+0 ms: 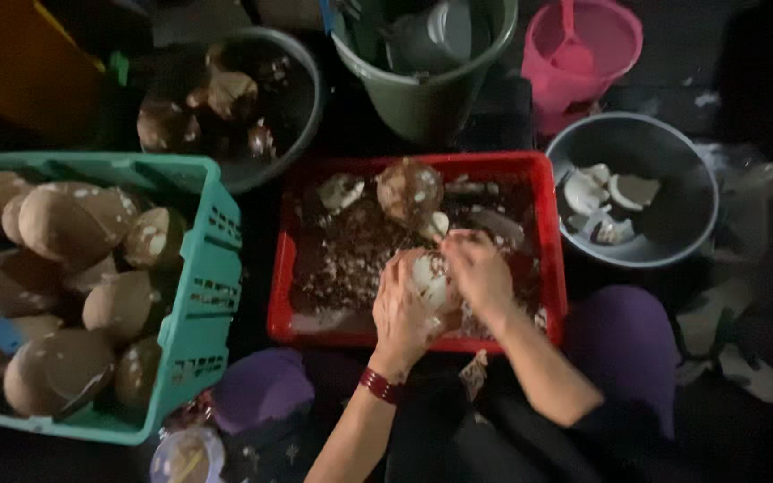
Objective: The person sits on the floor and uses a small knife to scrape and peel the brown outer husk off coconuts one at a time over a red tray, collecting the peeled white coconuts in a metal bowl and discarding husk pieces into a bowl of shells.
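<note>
Dim floor station | I see left hand (pixel 402 313) and right hand (pixel 479 271) clasping a part-peeled coconut (pixel 431 279) over red crate (pixel 547 224) | green crate (pixel 199 295) stacked with unpeeled coconuts (pixel 64 224) | grey basin (pixel 673 161) nearly bare.

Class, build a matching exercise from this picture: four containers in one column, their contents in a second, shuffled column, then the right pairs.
Containers:
1. green crate
2. red crate
3. grey basin
4. pink bucket

Contents:
A. white shell-like pieces
B. pink scoop
C. brown scraps and peelings
D. whole brown coconuts

Pairs: 1-D, 2-C, 3-A, 4-B
</note>
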